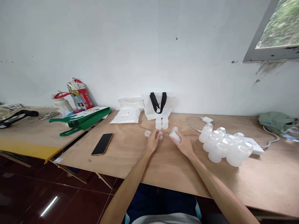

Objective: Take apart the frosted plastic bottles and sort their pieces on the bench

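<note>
My right hand (184,145) is closed round a small translucent white bottle (175,137), held tilted just above the table. A clear dome-shaped cap (175,129) shows right behind that bottle. My left hand (153,142) has its fingers bent round a small clear ring-like piece (160,135) at table level; the fingertips are partly hidden. To the left of these fingers lies another clear round piece (147,133). Two white bottles, one of them a rounded bottle (158,123), stand side by side behind my hands.
Several capped translucent bottles (223,147) stand clustered on the right, beside a white box (255,146) and a cable (190,120). A phone (102,144) lies left. A white bag (149,109), a white packet (127,115) and a green bag (86,119) sit toward the wall.
</note>
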{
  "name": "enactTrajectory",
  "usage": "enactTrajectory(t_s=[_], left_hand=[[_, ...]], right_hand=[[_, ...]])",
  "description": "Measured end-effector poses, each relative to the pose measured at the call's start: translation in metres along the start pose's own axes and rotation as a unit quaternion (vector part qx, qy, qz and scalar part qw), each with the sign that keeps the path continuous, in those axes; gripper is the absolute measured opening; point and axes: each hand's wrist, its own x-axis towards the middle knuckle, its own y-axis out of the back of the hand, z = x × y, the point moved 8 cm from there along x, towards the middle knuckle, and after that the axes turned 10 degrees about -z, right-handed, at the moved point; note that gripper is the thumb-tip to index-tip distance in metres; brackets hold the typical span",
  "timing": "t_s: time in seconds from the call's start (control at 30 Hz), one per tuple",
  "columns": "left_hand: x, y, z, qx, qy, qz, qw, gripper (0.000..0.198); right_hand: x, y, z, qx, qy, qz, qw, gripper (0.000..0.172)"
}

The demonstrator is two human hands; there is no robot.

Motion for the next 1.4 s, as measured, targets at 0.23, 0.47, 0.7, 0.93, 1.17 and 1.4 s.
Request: enactTrajectory(t_s=[0.23,0.47,0.7,0.93,1.17,1.4], left_hand=[[0.002,-0.007,-0.006,0.015,0.007,-0.035,0.999,0.019],[0.003,-0.011,-0.012,0.003,-0.004,-0.044,0.999,0.019],[-0.002,-0.003,-0.004,0.012,0.036,-0.015,0.999,0.032],[-0.021,-0.003,0.047,0.070,-0.066,-0.069,0.993,0.034],[-0.028,-0.020,0.049,0.062,-0.046,-0.150,0.986,0.030],[-0.024,-0.014,0.036,-0.111,0.031,0.041,0.992,0.033]], right_hand=[[-0.001,0.002,-0.002,0.003,-0.003,0.001,1.000,0.046],[0.000,0.000,0.000,-0.003,0.002,0.005,1.000,0.045],[-0.001,0.000,-0.001,0.008,0.016,0.011,1.000,0.045],[-0.005,-0.011,-0.018,-0.009,0.063,-0.065,0.996,0.043],[-0.015,-0.017,-0.036,-0.015,0.128,-0.092,0.987,0.033],[-0.021,-0.014,-0.068,-0.203,0.212,0.033,0.955,0.024]])
